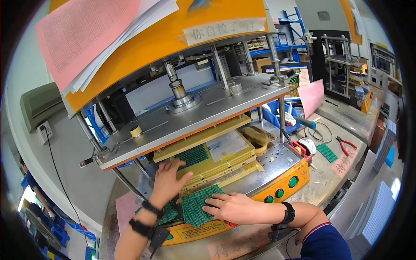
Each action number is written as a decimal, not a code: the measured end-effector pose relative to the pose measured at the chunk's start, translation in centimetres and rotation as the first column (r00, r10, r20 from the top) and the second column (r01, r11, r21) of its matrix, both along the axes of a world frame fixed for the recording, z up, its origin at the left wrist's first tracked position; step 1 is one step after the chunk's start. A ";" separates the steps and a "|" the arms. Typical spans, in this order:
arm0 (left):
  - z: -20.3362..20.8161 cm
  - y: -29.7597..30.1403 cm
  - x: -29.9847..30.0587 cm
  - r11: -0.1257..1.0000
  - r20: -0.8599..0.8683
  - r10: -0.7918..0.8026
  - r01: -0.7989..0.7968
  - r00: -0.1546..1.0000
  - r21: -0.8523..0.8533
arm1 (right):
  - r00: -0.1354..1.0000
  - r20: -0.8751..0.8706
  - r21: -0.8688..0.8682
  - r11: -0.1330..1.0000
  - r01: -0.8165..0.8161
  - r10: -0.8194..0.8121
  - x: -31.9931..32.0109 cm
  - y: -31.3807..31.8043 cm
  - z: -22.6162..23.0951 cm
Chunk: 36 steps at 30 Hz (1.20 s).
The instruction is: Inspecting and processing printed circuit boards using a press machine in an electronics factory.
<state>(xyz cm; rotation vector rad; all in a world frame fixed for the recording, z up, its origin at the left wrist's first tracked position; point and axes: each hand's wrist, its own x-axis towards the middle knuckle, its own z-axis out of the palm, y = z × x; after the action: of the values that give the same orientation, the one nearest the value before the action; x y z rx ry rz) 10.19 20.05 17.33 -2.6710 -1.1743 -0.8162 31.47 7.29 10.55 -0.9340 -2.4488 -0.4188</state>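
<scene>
My left hand reaches to the left end of a yellow test fixture, under the press plate. Its thumb and fingers are apart, with the fingertips at the edge of a green circuit board panel lying in the fixture. My right hand grips the right edge of another green circuit board panel in front of the fixture; its thumb is hidden. More green panels lie below my left wrist, partly covered by it. A pale sheet covers the fixture's right part.
The metal press plate hangs low over the fixture on steel posts. Green buttons line the orange front. On the right bench are red-handled pliers, a green panel, a computer mouse and a blue bin.
</scene>
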 end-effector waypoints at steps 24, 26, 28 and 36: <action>-5.4 -9.2 -18.6 0.965 -0.356 0.263 -0.248 0.897 0.088 | 0.947 -0.317 0.076 0.994 0.080 -0.052 1.2 3.6 4.5; -6.0 -11.4 -17.0 0.955 -0.178 0.266 -0.235 0.947 0.179 | 0.934 -0.345 0.032 0.994 0.106 -0.088 0.7 6.6 4.1; -7.9 -14.5 -15.7 0.985 0.060 0.116 -0.123 0.991 0.122 | 0.921 -0.374 -0.006 0.993 0.119 -0.112 0.0 9.7 3.4; -18.5 -21.5 -12.0 0.994 0.121 0.113 -0.113 0.986 -0.006 | 0.926 -0.335 -0.054 0.984 0.168 -0.176 -1.6 16.3 1.4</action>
<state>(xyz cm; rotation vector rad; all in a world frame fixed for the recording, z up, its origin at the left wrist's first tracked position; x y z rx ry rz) -1.78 -1.42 -1.16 -2.5583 -1.3380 -0.9714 29.90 23.60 11.92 -1.1342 -2.0731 -0.2607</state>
